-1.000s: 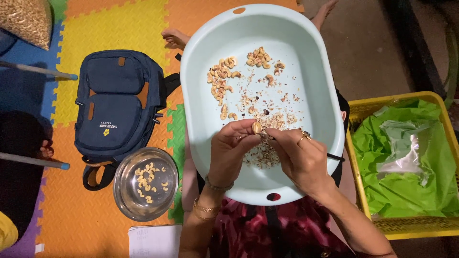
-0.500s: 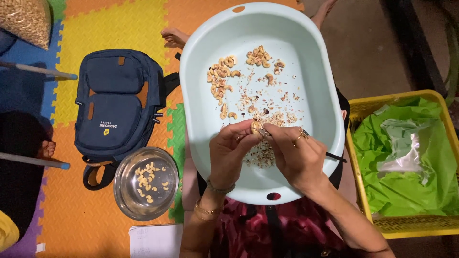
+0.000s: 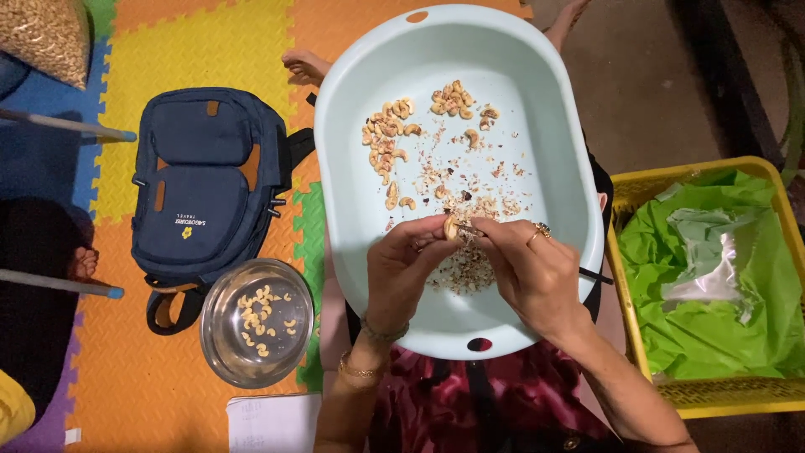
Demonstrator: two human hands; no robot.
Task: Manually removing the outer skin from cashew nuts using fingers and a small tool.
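**A home floor turned into a work spot**

This looks like a living space at home: bright interlocking foam floor mats [image 3: 193,50] in orange, yellow, blue and green, a navy fabric backpack [image 3: 210,180] lying flat, bare feet [image 3: 303,65] on the mats, and a yellow plastic crate [image 3: 713,398] lined with green plastic sheeting.

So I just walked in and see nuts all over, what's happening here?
A seated person holds a single pale cashew nut in the left hand and works at it with a thin dark tool in the right hand, over a pale blue oval plastic tub strewn with cashews and skin scraps. A round steel bowl on the foam mat holds some pale cashews.
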